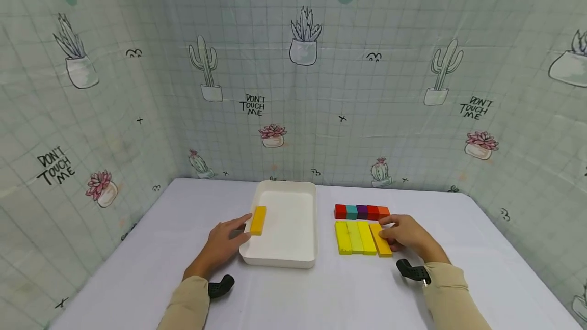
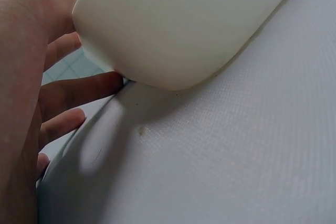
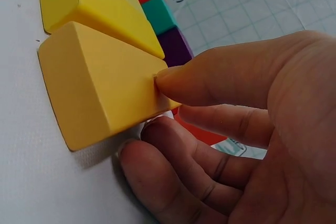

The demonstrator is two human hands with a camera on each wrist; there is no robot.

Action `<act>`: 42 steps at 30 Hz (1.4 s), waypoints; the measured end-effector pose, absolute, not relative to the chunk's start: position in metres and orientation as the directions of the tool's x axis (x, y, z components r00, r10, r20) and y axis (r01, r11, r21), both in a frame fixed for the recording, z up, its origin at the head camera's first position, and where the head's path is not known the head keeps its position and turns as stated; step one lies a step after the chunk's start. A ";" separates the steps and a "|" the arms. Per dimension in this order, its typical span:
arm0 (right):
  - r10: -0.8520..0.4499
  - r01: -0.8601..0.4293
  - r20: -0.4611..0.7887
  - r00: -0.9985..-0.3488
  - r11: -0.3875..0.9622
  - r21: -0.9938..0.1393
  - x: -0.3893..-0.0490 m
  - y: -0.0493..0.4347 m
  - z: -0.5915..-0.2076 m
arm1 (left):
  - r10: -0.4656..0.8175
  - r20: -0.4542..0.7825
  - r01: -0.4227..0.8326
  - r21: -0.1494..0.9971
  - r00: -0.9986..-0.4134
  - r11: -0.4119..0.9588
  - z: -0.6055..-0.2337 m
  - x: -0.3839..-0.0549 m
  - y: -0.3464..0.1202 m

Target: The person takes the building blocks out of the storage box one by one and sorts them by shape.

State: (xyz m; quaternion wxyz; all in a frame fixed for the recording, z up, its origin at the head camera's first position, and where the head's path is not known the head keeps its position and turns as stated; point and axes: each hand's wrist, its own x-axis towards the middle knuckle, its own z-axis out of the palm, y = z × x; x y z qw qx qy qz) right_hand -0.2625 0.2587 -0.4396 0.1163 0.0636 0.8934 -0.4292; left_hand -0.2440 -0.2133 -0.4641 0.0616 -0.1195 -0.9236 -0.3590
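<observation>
My left hand (image 1: 224, 243) is at the left side of a white rectangular tray (image 1: 279, 262), thumb and fingers spread against its wall. In the left wrist view, the fingertips meet the edge of the tray (image 2: 184, 30). One orange-yellow block (image 1: 258, 220) lies inside along the tray's left wall. To the right, my right hand (image 1: 405, 236) pinches another orange-yellow block (image 1: 381, 241) at the end of a row of yellow blocks (image 1: 355, 238). The right wrist view shows the thumb on this block (image 3: 79, 87), with the other fingers curled beside and below it.
Behind the yellow row stands a line of red, teal, purple and orange blocks (image 1: 362, 212). A white-covered table (image 1: 293, 299) carries everything. Cloth walls (image 1: 344, 80) with cactus drawings enclose the back and sides. Each wrist wears a black device (image 1: 412, 271).
</observation>
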 end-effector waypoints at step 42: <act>-0.145 0.002 -0.081 -0.986 0.480 -0.878 -0.269 0.188 -0.405 | 0.185 0.214 0.281 0.650 -0.959 0.706 -0.467 -0.240 -0.213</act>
